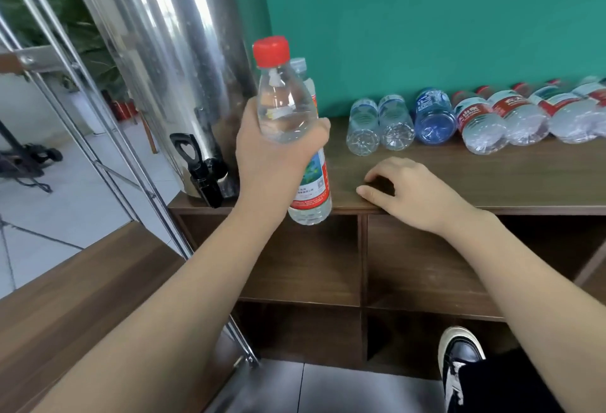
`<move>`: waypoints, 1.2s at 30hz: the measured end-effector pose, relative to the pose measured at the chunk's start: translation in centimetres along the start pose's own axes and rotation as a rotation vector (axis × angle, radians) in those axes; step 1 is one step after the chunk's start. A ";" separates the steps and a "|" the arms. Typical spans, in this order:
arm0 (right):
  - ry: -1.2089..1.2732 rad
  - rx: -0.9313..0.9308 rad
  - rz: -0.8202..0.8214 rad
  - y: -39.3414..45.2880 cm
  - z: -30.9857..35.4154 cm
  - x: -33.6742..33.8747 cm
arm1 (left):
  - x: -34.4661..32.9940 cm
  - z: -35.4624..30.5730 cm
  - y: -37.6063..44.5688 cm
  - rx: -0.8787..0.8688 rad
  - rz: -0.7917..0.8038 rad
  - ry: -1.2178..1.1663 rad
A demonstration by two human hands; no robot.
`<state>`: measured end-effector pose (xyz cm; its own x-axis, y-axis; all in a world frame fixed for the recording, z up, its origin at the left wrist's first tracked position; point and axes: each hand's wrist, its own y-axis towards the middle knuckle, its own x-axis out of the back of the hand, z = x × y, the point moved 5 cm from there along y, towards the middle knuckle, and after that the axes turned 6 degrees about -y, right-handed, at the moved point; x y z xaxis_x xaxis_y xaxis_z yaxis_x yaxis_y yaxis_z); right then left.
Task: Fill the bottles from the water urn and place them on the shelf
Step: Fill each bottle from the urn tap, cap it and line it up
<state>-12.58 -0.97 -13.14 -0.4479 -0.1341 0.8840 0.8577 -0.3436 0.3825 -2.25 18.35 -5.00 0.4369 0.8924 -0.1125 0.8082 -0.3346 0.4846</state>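
My left hand [272, 160] grips a clear, water-filled bottle with a red cap [283, 107] around its middle. It is held upright in the air in front of the wooden shelf unit's top [475, 180]. Just behind it stands a second bottle with a pale cap [299, 65], mostly hidden. The steel water urn [170, 52] stands at the top's left end, its black tap [203, 170] pointing toward me, left of my hand. My right hand [410, 189] rests on the top's front edge with loosely curled fingers, holding nothing. Open cubbies [301, 258] lie below.
Several empty bottles [395, 124] lie on their sides in a row along the green wall [426, 19], one of them blue [434, 117]. A metal frame [98, 137] slants down on the left beside a wooden surface [82, 298]. My shoe [459, 357] is at the bottom right.
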 end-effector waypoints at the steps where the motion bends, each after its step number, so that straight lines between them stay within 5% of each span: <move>1: 0.005 -0.006 0.004 -0.1 -0.1 0.0 | -0.7 0.2 0.7 0.002 -0.005 0.014; 12: 0.001 -0.052 0.022 -0.2 -0.4 0.0 | -5.5 3.5 4.1 0.018 0.008 0.111; 19: 0.024 -0.045 -0.018 -0.3 -0.3 0.2 | -2.5 6.3 0.0 -0.076 0.169 0.301; 25: 0.290 -0.054 -0.021 0.4 1.7 -0.3 | 2.9 10.9 -4.3 -0.303 0.031 0.694; 29: 0.328 -0.069 0.024 2.1 3.5 -1.4 | 3.3 11.9 -4.2 -0.369 -0.063 0.651; 36: 0.296 -0.088 0.023 4.9 3.3 -2.3 | 3.7 12.1 -3.7 -0.384 0.000 0.648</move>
<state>-6.49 0.72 -12.41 -0.4938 -0.4037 0.7702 0.8492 -0.4145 0.3272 1.20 19.26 -17.74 0.0214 0.9315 0.3631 0.5617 -0.3116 0.7664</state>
